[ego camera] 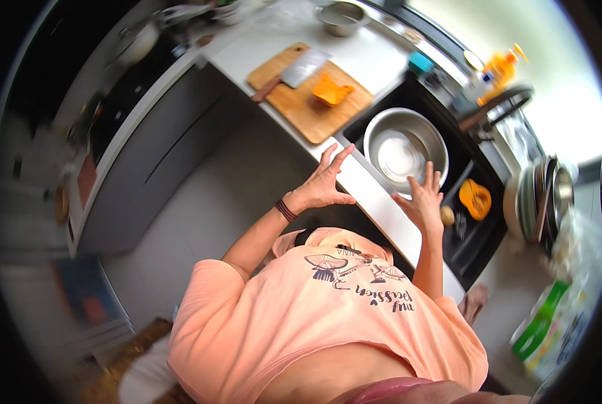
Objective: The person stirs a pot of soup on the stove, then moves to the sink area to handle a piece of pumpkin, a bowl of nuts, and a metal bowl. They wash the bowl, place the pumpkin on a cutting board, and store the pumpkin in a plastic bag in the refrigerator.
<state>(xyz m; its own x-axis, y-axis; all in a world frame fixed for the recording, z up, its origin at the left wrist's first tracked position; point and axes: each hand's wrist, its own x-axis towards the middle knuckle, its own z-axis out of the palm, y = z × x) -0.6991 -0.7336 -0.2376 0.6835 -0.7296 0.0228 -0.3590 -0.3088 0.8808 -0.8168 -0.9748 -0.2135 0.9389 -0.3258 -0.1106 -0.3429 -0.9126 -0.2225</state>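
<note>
Fingers spread and empty, my left hand [326, 182] is raised beside the counter's front edge, below the wooden cutting board [293, 113]. A cleaver [303, 68] and an orange piece of squash or pumpkin [331, 91] lie on that board. My right hand [424, 199] also has its fingers apart, with nothing in it, and overlaps the near rim of a steel basin [374, 134] in the black sink. Whether it touches the rim I cannot tell. To the right in the sink sit a cut squash half [475, 199] and a small pale round item [447, 215], partly hidden by my right hand.
A steel bowl [341, 19] stands at the counter's back. The faucet [505, 103] and pump bottles [500, 70] are behind the sink. Stacked dishes or lids [538, 197], plastic bags and a green package [541, 320] occupy the right. The stove [121, 93] is at left.
</note>
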